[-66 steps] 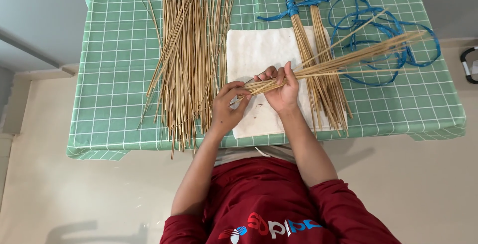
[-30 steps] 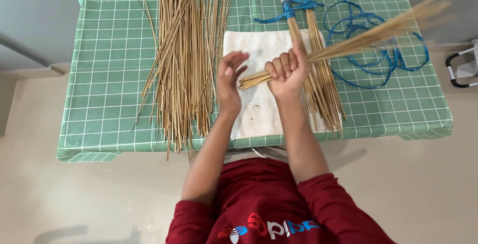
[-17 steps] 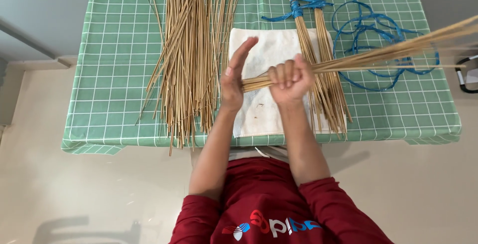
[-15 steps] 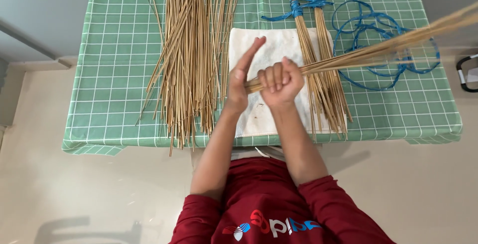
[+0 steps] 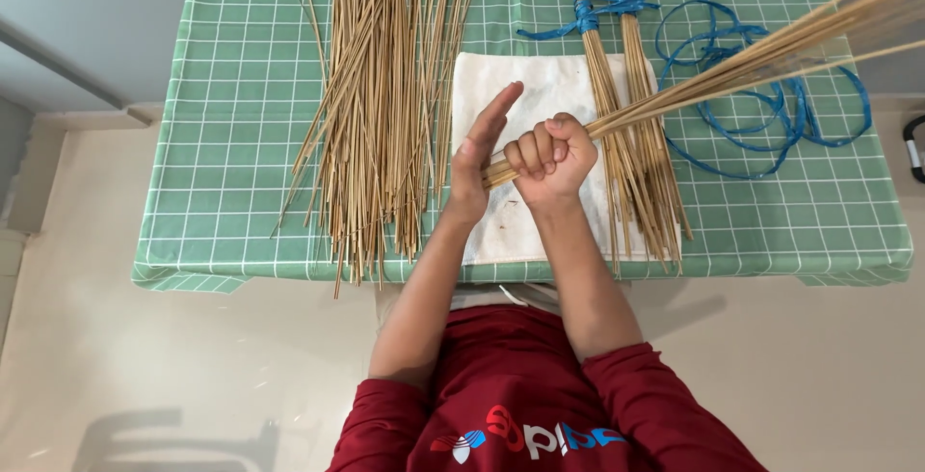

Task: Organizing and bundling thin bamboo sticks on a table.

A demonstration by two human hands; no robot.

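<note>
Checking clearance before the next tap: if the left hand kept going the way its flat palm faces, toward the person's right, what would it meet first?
The butt ends of the stick bundle gripped in the right hand; the left hand looks almost against them, though depth is unclear.

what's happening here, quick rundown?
A person stands at a table with a green checked cloth. The right hand is closed around a bunch of thin sticks that fans out to the upper right. The left hand is open, its flat palm against the bunch's butt ends, above a white cloth. Loose sticks lie left; a bundle tied with blue cord lies right.
</note>
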